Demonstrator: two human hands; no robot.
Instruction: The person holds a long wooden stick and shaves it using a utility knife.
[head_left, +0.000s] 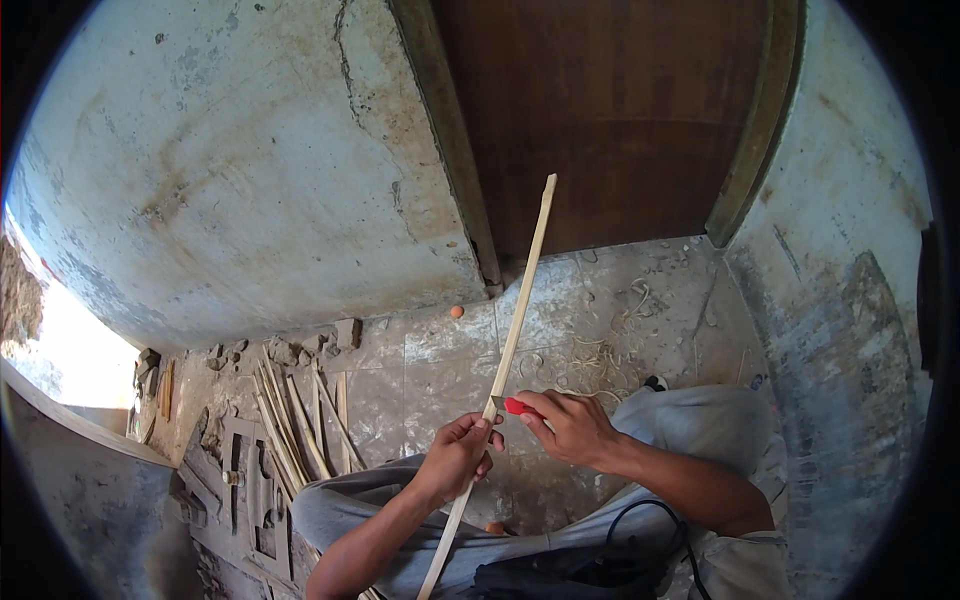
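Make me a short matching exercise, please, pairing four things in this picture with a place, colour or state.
1. Left hand
2. Right hand
3. Door
4. Curled shavings

A. Scattered on the floor
B. Gripping a long pale strip
C. Dark brown
D. Holding a red-handled knife

Pairs: 1-B; 2-D; 3-C; 4-A

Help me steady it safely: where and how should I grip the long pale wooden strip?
Probably pinch the wooden strip across its narrow width near the upper end, coming from the door side: that end projects free, beyond the red-handled knife and the left hand.
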